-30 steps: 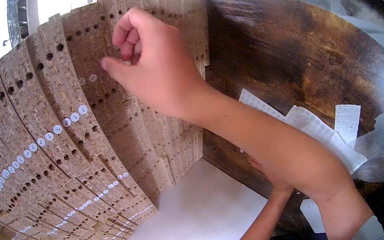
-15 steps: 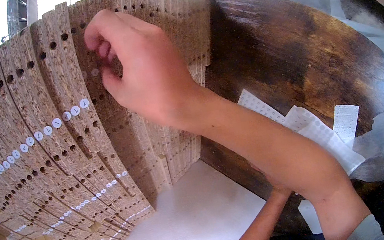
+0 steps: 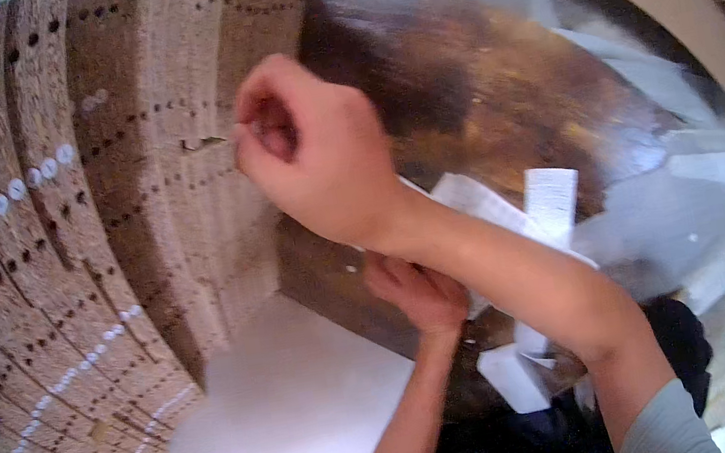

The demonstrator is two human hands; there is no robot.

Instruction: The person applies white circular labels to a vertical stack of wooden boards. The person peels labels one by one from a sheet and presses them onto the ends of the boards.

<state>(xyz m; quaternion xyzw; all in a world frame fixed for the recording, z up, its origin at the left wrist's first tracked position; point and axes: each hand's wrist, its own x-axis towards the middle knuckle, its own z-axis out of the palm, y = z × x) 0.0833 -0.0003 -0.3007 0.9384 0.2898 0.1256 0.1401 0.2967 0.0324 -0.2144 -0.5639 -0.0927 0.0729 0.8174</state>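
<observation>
A stack of particleboard panels (image 3: pixel 4 240) stands on edge at the left, with rows of drilled holes and small round white stickers (image 3: pixel 17 190) along the edges. My right hand (image 3: pixel 322 152) hangs before the right part of the stack, thumb and forefinger pinched. Whatever sits between the fingertips is too small to make out. Under my right forearm is my left hand (image 3: pixel 415 289), its fingers curled; the forearm partly covers it, so what it holds cannot be told. White paper sheets (image 3: pixel 472 200) show just beyond my right forearm.
A dark brown, worn tabletop (image 3: pixel 470 67) stretches to the right. A white board surface (image 3: pixel 270 421) lies at the foot of the stack. A paper strip (image 3: pixel 552 201), crumpled translucent plastic film (image 3: pixel 654 209) and a white card (image 3: pixel 512 378) lie at the right.
My right hand has moved away from the panel edges, right and slightly down. My left hand now shows below the right forearm. The view has shifted, moving the stack left.
</observation>
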